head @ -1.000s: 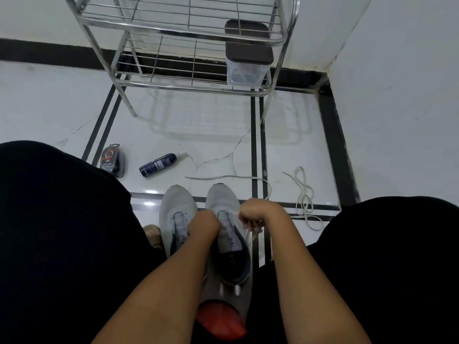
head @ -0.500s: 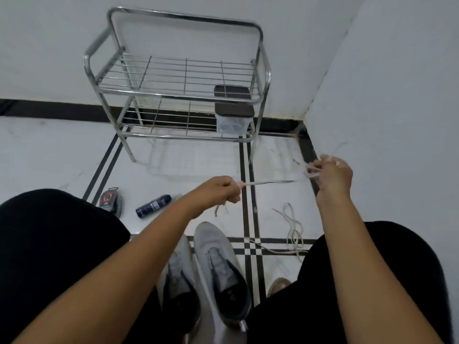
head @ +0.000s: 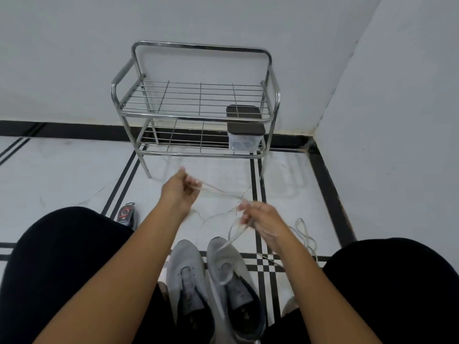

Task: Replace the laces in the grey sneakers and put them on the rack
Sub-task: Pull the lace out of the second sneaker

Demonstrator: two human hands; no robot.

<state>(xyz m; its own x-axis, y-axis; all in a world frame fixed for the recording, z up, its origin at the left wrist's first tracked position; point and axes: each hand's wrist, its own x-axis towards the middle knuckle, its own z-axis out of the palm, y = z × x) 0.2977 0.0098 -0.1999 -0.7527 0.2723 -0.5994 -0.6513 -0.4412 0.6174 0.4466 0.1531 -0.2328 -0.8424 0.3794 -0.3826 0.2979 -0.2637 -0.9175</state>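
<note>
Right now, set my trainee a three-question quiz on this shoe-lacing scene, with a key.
1. True or false: both grey mesh sneakers already sit on the chrome wire rack.
2. What do the left hand and right hand hold between them?
A. a brush
B. a pale shoelace
C. a spray can
3. Fill in: the clear box with a dark lid stands on the rack's ____ shelf.

Key: 1 false; 2 B; 3 lower.
</note>
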